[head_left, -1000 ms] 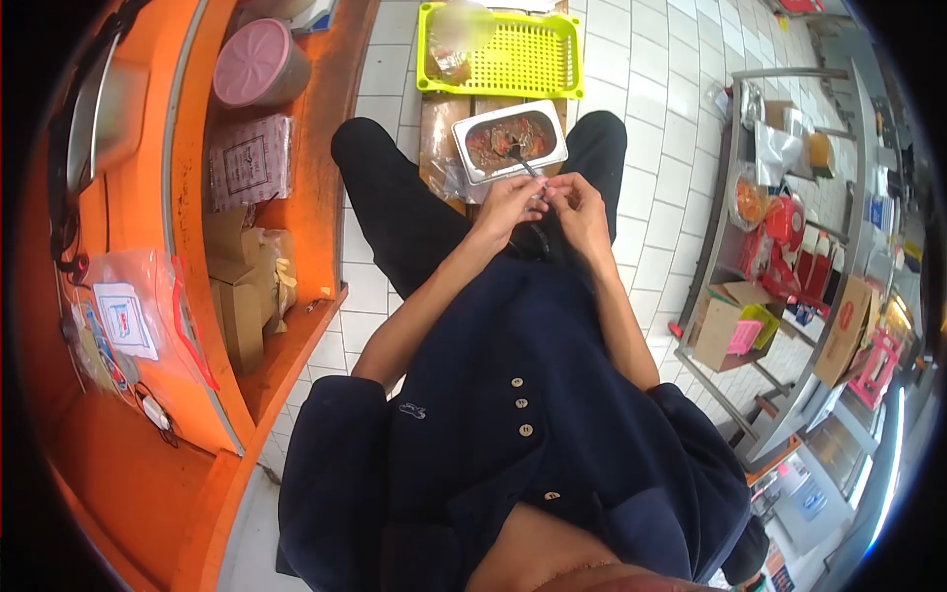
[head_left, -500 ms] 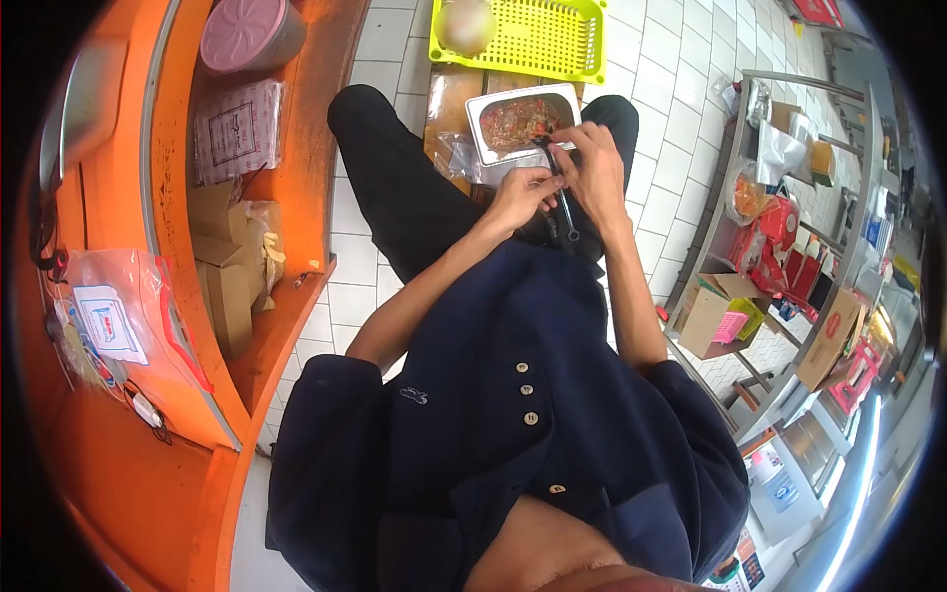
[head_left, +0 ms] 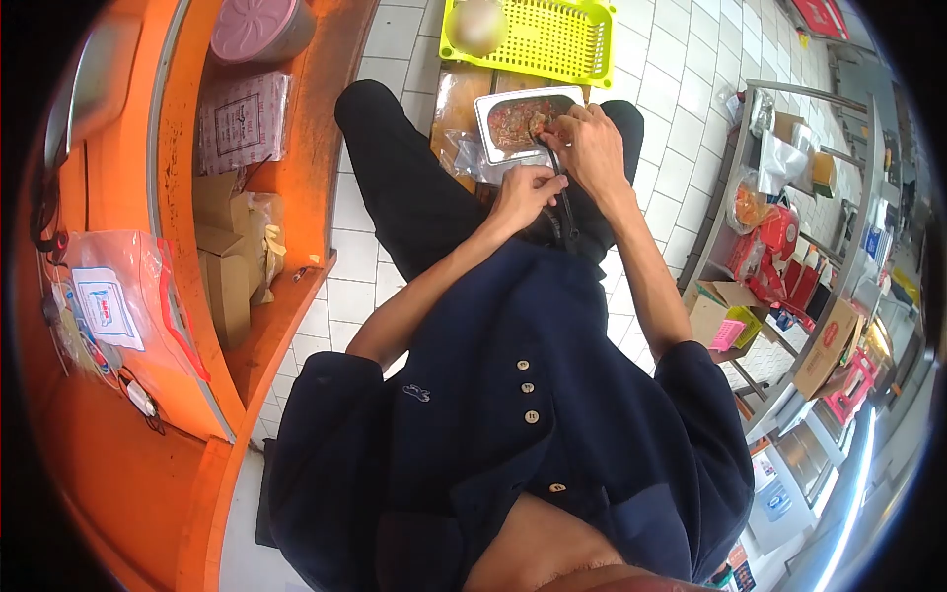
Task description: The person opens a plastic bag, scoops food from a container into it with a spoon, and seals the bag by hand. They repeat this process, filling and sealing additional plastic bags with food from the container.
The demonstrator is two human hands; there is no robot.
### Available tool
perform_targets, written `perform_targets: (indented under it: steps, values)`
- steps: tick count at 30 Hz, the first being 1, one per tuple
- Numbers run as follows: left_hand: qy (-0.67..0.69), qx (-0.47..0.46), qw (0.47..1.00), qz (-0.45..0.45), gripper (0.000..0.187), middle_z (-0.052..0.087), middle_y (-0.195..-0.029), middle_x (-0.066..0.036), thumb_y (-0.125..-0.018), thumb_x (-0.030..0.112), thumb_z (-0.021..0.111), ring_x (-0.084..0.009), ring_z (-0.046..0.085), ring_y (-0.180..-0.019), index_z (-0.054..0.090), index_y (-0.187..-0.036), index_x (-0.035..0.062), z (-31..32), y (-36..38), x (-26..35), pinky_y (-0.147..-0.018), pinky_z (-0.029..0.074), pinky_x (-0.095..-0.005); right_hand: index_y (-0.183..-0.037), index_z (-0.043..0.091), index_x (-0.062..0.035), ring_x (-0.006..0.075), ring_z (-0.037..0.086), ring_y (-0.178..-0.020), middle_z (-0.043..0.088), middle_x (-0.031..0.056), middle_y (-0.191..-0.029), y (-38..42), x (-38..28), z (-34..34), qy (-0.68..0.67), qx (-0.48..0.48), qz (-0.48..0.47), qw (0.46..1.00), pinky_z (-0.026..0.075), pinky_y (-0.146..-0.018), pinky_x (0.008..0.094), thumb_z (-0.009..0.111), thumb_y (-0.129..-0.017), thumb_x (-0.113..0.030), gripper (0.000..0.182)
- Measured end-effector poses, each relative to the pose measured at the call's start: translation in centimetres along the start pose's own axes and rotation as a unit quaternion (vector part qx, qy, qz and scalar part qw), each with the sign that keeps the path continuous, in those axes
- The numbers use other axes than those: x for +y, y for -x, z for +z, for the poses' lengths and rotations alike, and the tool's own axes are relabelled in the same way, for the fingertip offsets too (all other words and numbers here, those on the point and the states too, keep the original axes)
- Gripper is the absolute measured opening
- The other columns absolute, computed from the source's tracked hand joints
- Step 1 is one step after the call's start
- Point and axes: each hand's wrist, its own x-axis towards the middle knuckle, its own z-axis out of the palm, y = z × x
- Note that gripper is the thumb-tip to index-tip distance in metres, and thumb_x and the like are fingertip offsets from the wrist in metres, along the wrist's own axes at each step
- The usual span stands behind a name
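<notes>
A white-rimmed rectangular tub (head_left: 480, 126) holds a reddish, chopped food mixture (head_left: 511, 120) in front of my knees. My left hand (head_left: 527, 195) is closed, with thumb and fingers pinching the handle of a black utensil (head_left: 564, 209). The utensil's handle end points toward my body, and its head reaches over the tub's near edge. A brownish lump of the mixture (head_left: 538, 125) lies at that head, by the fingertips of my right hand (head_left: 590, 148). The right fingers are bent together there; what they pinch is hidden.
The tub stands on a wooden bench (head_left: 456, 94) between my legs, beside a clear plastic bag (head_left: 462, 153). Beyond it sits a lime-green basket (head_left: 533, 44) with a round pale object (head_left: 477, 28). An orange shelf unit (head_left: 330, 109) rises on the left, a cluttered metal rack (head_left: 755, 207) on the right.
My right hand has moved slightly up and over the tub, its fingers now closer together. A brownish lump now shows at the utensil's head. The left hand stays nearly in place.
</notes>
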Motion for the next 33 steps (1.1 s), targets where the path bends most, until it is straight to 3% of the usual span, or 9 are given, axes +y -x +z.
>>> perform_targets:
  steps: [19, 27, 29, 30, 32, 33]
  values:
    - [-0.054, 0.004, 0.998, 0.028, 0.039, 0.068, -0.063, -0.010, -0.093, 0.035, 0.071, -0.0155, 0.066, -0.058, 0.074, -0.088, -0.0035, 0.3, 0.3, 0.6, -0.058, 0.050, -0.0327, -0.085, 0.077, -0.0058, 0.0314, 0.063, -0.089, 0.065, 0.0100, -0.082, 0.5, -0.5, 0.7, -0.082, -0.007, 0.072, 0.994, 0.052, -0.076, 0.0439, 0.077, -0.079, -0.019, 0.014]
    - [0.017, -0.007, 1.000, -0.005, 0.031, 0.068, -0.067, -0.007, -0.094, 0.029, 0.070, -0.0108, 0.064, -0.061, 0.075, -0.092, -0.0021, 0.2, 0.5, 0.8, -0.058, 0.050, -0.0293, -0.085, 0.076, -0.0049, 0.0335, 0.064, -0.086, 0.064, 0.0131, -0.082, 0.9, -0.3, -0.4, -0.111, -0.011, 0.114, 0.987, 0.052, -0.074, 0.0440, 0.077, -0.078, -0.015, 0.013]
    - [0.043, -0.014, 0.999, -0.015, 0.029, 0.068, -0.069, -0.006, -0.094, 0.026, 0.069, -0.0102, 0.063, -0.062, 0.075, -0.092, -0.0024, 0.2, 0.3, 0.4, -0.059, 0.051, -0.0276, -0.087, 0.075, -0.0030, 0.0237, 0.062, -0.081, 0.065, 0.0086, -0.079, 1.0, 0.2, -0.9, -0.176, -0.003, 0.126, 0.976, 0.049, -0.074, 0.0370, 0.078, -0.079, -0.016, 0.015]
    - [0.071, -0.020, 0.997, -0.026, 0.027, 0.067, -0.071, -0.005, -0.094, 0.024, 0.069, -0.0096, 0.063, -0.063, 0.075, -0.091, -0.0026, 0.2, 0.2, 0.3, -0.060, 0.052, -0.0259, -0.087, 0.075, -0.0030, 0.0237, 0.062, -0.081, 0.065, 0.0086, -0.079, 1.1, 0.6, -0.9, -0.175, 0.000, 0.127, 0.976, 0.049, -0.074, 0.0370, 0.078, -0.079, -0.016, 0.015]
    - [0.081, -0.023, 0.996, -0.034, 0.026, 0.067, -0.072, -0.005, -0.094, 0.022, 0.069, -0.0096, 0.063, -0.063, 0.074, -0.091, -0.0028, 0.2, 0.1, 0.1, -0.061, 0.052, -0.0250, -0.089, 0.076, -0.0007, 0.0150, 0.061, -0.082, 0.067, 0.0060, -0.083, 1.3, 1.3, -0.8, -0.349, -0.026, 0.211, 0.913, 0.048, -0.075, 0.0303, 0.077, -0.084, -0.014, 0.015]
    - [0.092, -0.024, 0.994, -0.045, 0.025, 0.066, -0.073, -0.004, -0.094, 0.021, 0.069, -0.0095, 0.063, -0.063, 0.074, -0.090, -0.0030, 0.1, 0.2, 0.1, -0.061, 0.053, -0.0242, -0.089, 0.076, -0.0007, 0.0150, 0.061, -0.082, 0.067, 0.0060, -0.083, 1.4, 1.5, -0.9, -0.349, -0.023, 0.210, 0.913, 0.048, -0.075, 0.0303, 0.077, -0.084, -0.014, 0.015]
